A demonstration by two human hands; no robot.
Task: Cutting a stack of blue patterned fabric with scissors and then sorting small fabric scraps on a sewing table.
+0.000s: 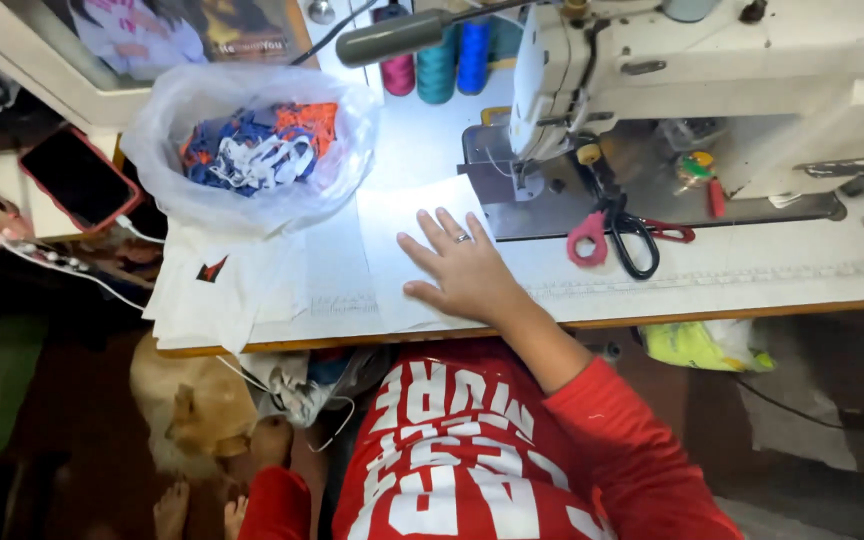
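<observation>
While the right hand [462, 268] lies flat with fingers spread on a white fabric piece [407, 240], its grip pinches nothing; it reads as pressing the cloth smooth against the tabletop [752, 285]. The fabric sits just left of the sewing machine [712, 80], its far edge near the needle plate, likely so it can feed straight. The left hand is out of view. Red-handled scissors [617, 235] rest by the machine base, within easy reach. A clear plastic bag [252, 150] of blue, orange and white strips stands at the left. Thread cones [437, 65] stand behind. A dog [197, 415] lies under the tabletop.
</observation>
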